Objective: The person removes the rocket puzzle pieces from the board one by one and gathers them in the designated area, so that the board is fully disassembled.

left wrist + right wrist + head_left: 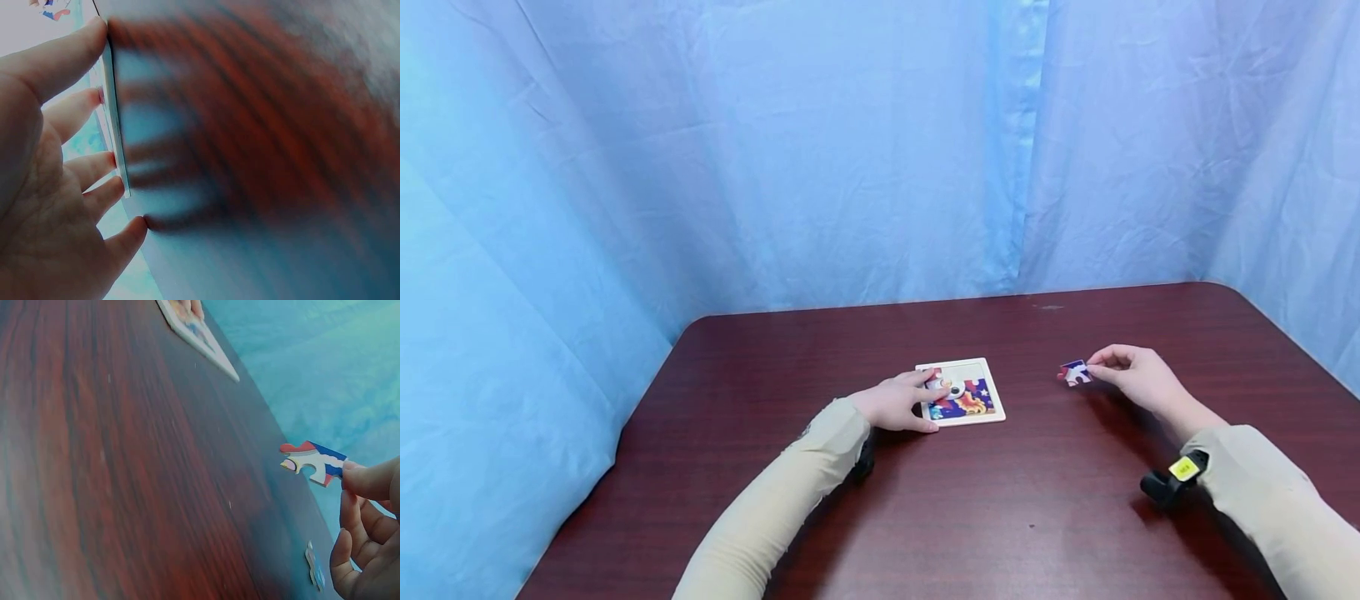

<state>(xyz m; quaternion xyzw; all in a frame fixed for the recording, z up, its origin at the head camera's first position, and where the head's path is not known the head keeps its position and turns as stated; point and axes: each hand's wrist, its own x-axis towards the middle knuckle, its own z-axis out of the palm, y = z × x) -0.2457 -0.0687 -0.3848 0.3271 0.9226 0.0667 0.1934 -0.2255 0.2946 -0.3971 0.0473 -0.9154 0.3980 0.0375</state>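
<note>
A square jigsaw puzzle with a pale frame (996, 400) lies on the table, its picture partly filled in and its upper right area plain. My left hand (898, 402) rests on the puzzle's left side, fingers spread; in the left wrist view, fingertips (100, 31) touch along the frame's edge. To the right of the puzzle, my right hand (1138, 379) pinches a jigsaw piece (317, 461) between thumb and fingers, held above the table. That piece is blue, white and red, with a rounded notch. My left fingers hide part of the puzzle picture.
Another jigsaw piece (314, 565) lies beneath my right hand in the right wrist view. The dark red-brown table (1000, 508) has rounded far corners, and a light blue curtain (850, 167) hangs behind and beside it.
</note>
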